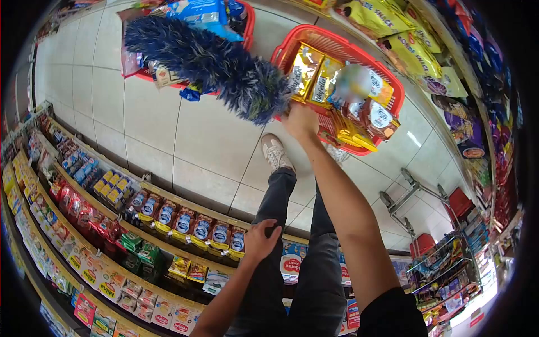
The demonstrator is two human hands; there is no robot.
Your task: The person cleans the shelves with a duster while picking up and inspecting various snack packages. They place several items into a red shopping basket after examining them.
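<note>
My right hand (301, 122) is closed at the near end of a fluffy dark blue duster (208, 64), its handle hidden in my fist. The duster stretches away to the upper left, across the gap between two red baskets. Just beyond my fist, the right-hand red basket (396, 84) holds gold snack packets (306, 73), brown packets (379, 117) and other bags. Part of the left-hand red basket (250, 22) lies behind the duster, with a blue bag (196, 14) on top. My left hand (261, 240) hangs near my left thigh, fingers loosely apart and holding nothing.
Store shelves (95, 208) full of boxes and packets curve along the left and bottom. Another rack with yellow snack bags (412, 53) runs along the right. A metal frame with wheels (412, 196) and a wire display rack (443, 264) stand at lower right on the tiled floor (196, 135).
</note>
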